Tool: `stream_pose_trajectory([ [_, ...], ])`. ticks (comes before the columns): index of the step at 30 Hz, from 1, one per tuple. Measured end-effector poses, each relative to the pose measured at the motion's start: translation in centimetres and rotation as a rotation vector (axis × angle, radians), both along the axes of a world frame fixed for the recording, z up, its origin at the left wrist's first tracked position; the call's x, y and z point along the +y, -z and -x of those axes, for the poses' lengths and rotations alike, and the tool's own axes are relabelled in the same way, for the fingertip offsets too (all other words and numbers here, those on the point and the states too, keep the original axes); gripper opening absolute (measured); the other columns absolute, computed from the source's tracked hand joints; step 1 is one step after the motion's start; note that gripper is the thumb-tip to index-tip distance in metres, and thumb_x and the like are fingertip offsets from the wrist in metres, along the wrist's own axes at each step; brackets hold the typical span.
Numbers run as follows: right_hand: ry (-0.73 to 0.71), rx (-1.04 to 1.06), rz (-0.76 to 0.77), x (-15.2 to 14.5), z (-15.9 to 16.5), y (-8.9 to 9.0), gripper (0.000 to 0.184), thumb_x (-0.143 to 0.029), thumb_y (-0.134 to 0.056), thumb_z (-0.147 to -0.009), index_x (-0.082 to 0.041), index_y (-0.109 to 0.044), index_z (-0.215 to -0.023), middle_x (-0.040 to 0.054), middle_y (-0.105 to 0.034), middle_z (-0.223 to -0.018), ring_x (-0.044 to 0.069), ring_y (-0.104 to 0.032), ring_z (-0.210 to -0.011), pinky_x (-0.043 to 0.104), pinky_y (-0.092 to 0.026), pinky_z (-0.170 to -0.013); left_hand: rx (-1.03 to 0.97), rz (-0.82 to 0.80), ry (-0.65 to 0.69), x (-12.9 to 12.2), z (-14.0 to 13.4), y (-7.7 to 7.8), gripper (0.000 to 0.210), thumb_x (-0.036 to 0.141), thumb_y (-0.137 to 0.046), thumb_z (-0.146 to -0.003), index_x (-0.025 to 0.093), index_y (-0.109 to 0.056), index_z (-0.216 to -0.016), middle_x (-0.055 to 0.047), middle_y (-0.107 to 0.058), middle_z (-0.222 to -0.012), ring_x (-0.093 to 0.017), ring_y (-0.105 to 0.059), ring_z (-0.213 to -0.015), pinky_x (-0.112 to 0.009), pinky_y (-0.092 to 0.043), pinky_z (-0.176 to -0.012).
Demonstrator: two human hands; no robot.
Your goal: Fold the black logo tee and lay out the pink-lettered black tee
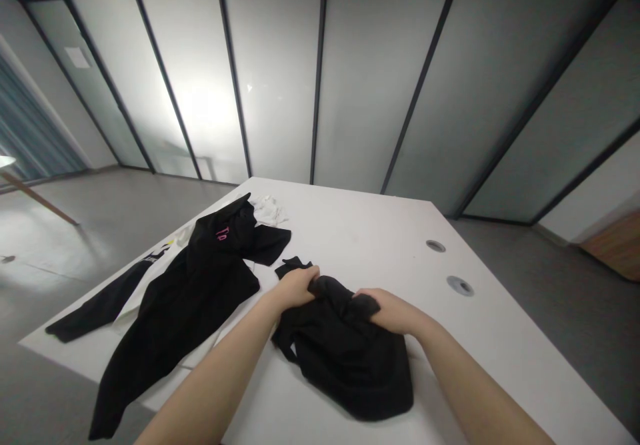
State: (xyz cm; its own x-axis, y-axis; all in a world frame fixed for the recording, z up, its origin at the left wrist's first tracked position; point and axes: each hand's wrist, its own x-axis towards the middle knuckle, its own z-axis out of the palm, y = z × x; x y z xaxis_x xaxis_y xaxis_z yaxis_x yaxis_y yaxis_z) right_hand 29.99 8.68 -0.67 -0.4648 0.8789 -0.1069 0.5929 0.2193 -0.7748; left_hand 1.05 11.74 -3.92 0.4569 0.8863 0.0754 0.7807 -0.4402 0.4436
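Observation:
A black cloth garment (350,358) lies bunched on the near part of the white table, its exact kind hidden by the folds. My left hand (299,288) is closed on its upper left part, fingers gripping the fabric. On the upper right, my right hand (387,308) pinches a gathered fold of the same garment. Between my hands the cloth is raised and wrinkled, while its lower end hangs in a smooth, rounded shape toward me.
Left of my hands, a black long-sleeved top (200,285) with pink lettering lies over other dark and white clothes. A crumpled white cloth (269,210) sits behind it. Two round grommets (460,286) are set in the white table (360,225) at right. Frosted glass panels (280,85) stand beyond.

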Motion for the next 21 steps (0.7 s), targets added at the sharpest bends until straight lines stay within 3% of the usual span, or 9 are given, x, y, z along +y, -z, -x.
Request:
stream_pose_trajectory([
  [3, -0.014, 0.014, 0.037, 1.3, -2.1, -0.3, 0.013, -0.028, -0.064, -0.083, -0.024, -0.075, -0.077, 0.0008, -0.082, -0.090, 0.029, -0.074, -0.090, 0.037, -0.057, -0.081, -0.118, 0.010, -0.130, 0.4, 0.9, 0.0, 0.036, 0.025, -0.072, -0.085, 0.026, -0.061, -0.120, -0.005, -0.074, -0.092, -0.029, -0.072, -0.087, -0.033, -0.050, -0.075],
  [7, 0.442, 0.094, -0.114, 3.4, -5.6, 0.4, 0.028, -0.037, -0.061, -0.085, -0.021, -0.079, -0.099, 0.0084, -0.082, -0.109, 0.033, -0.072, -0.111, 0.040, -0.055, -0.096, -0.312, -0.127, -0.424, 1.3, 2.2, -0.1, 0.035, 0.039, -0.074, -0.091, 0.026, -0.064, -0.122, -0.006, -0.072, -0.087, -0.030, -0.072, -0.087, -0.036, -0.052, -0.080],
  [9, 0.555, 0.074, -0.192, 4.2, -6.8, 0.9, 0.032, -0.039, -0.059, -0.087, -0.020, -0.078, -0.104, 0.0102, -0.081, -0.112, 0.034, -0.070, -0.117, 0.041, -0.055, -0.099, -0.295, -0.203, -0.485, 1.5, 2.6, 0.0, 0.025, 0.042, -0.071, -0.093, 0.025, -0.069, -0.111, -0.008, -0.071, -0.089, -0.031, -0.071, -0.093, -0.040, -0.053, -0.088],
  [11, 0.590, -0.027, -0.256, 4.7, -7.5, 1.5, 0.030, -0.036, -0.061, -0.085, -0.020, -0.077, -0.104, 0.0121, -0.079, -0.119, 0.035, -0.066, -0.126, 0.044, -0.051, -0.106, -0.172, -0.257, -0.503, 1.5, 2.8, 0.3, 0.024, 0.043, -0.071, -0.093, 0.023, -0.072, -0.104, -0.015, -0.072, -0.106, -0.036, -0.067, -0.112, -0.048, -0.049, -0.101],
  [14, 0.570, -0.208, -0.347, 4.8, -7.6, 2.0, 0.029, -0.028, -0.068, -0.080, -0.020, -0.077, -0.105, 0.0161, -0.067, -0.144, 0.039, -0.051, -0.146, 0.052, -0.036, -0.123, -0.021, -0.248, -0.482, 1.2, 2.9, 1.0, 0.045, 0.041, -0.079, -0.083, 0.021, -0.070, -0.123, -0.023, -0.058, -0.147, -0.046, -0.045, -0.145, -0.061, -0.035, -0.118],
  [16, 0.481, -0.242, -0.378, 4.6, -7.5, 2.0, 0.036, -0.023, -0.067, -0.079, -0.021, -0.076, -0.113, 0.0140, -0.061, -0.152, 0.038, -0.043, -0.152, 0.056, -0.026, -0.128, -0.002, -0.179, -0.396, 1.0, 2.9, 0.9, 0.061, 0.039, -0.082, -0.078, 0.022, -0.065, -0.134, -0.022, -0.052, -0.156, -0.046, -0.040, -0.150, -0.063, -0.029, -0.122],
  [19, 0.312, -0.161, -0.319, 3.8, -7.2, 0.9, 0.051, -0.022, -0.061, -0.081, -0.026, -0.071, -0.131, 0.0088, -0.067, -0.146, 0.033, -0.051, -0.146, 0.052, -0.033, -0.125, -0.005, -0.092, -0.246, 0.8, 3.1, -0.3, 0.055, 0.039, -0.083, -0.074, 0.023, -0.071, -0.125, -0.019, -0.066, -0.139, -0.042, -0.059, -0.133, -0.054, -0.041, -0.116],
  [21, 0.201, -0.094, -0.209, 3.0, -7.1, -0.5, 0.048, -0.024, -0.058, -0.082, -0.026, -0.072, -0.128, 0.0079, -0.072, -0.136, 0.030, -0.063, -0.131, 0.045, -0.044, -0.115, -0.018, -0.018, -0.208, 0.6, 3.4, -1.5, 0.045, 0.037, -0.083, -0.071, 0.023, -0.075, -0.113, -0.015, -0.074, -0.121, -0.038, -0.070, -0.115, -0.046, -0.052, -0.103],
])
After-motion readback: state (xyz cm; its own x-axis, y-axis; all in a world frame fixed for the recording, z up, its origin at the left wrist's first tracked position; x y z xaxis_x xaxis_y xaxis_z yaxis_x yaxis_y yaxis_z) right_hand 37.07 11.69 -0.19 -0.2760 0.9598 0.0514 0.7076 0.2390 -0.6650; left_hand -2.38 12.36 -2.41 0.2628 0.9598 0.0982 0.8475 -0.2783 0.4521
